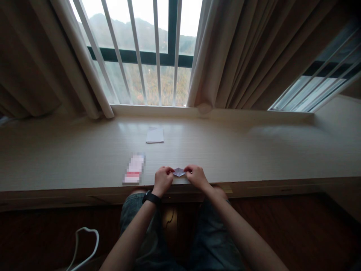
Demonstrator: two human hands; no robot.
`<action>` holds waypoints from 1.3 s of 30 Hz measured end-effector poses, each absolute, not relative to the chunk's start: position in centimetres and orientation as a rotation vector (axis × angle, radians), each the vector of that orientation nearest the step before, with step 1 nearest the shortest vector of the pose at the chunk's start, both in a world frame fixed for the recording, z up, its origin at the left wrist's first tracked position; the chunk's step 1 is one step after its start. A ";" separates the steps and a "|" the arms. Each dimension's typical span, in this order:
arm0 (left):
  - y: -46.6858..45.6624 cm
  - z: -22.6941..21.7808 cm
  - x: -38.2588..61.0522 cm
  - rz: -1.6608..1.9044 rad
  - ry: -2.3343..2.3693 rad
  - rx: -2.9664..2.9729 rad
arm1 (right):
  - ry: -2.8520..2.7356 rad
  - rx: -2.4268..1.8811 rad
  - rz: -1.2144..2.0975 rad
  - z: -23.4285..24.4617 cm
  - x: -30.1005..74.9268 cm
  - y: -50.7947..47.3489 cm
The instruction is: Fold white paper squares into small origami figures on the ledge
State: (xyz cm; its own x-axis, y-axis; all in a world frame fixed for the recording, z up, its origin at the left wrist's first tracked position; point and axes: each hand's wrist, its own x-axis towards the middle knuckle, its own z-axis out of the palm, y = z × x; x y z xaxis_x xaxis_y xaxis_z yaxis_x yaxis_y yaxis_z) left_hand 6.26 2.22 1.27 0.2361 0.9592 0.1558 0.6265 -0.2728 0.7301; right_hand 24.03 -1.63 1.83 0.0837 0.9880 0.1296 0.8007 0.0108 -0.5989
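Observation:
Between my two hands, just above the table's front edge, is a small folded piece of white paper (178,172) with creases and pointed ends. My left hand (164,180) pinches its left end between thumb and finger. The right end is pinched the same way by my right hand (196,176). The other fingers of both hands are curled in. A stack of white paper squares (155,135) lies farther back on the table, a little left of the folded paper.
The long pale table (239,150) runs along a barred window (141,67) with curtains (225,56). A blurred-out flat rectangular object (134,168) lies left of my left hand. A white cable (97,241) loops at the lower left, below the table edge.

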 end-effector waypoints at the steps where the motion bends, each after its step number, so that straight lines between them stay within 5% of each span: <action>1: 2.2 1.3 6.3 0.814 1.450 1.994 | -1.780 -1.853 0.437 1.9 23.9 -1.7; 10: 1.6 1.1 6.7 0.760 1.397 2.287 | -1.949 -2.060 0.164 2.9 21.4 -2.5; 39: 2.2 1.1 7.4 0.701 1.571 2.092 | -1.925 -2.229 0.303 3.7 21.7 0.0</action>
State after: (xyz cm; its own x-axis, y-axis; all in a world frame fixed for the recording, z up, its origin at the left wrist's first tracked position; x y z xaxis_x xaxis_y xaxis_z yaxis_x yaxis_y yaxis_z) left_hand 7.40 2.21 1.14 0.2304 0.9632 0.1381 0.7461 -0.2660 0.6104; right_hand 21.66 0.04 3.73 0.1406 0.9894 -0.0356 0.9527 -0.1450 -0.2672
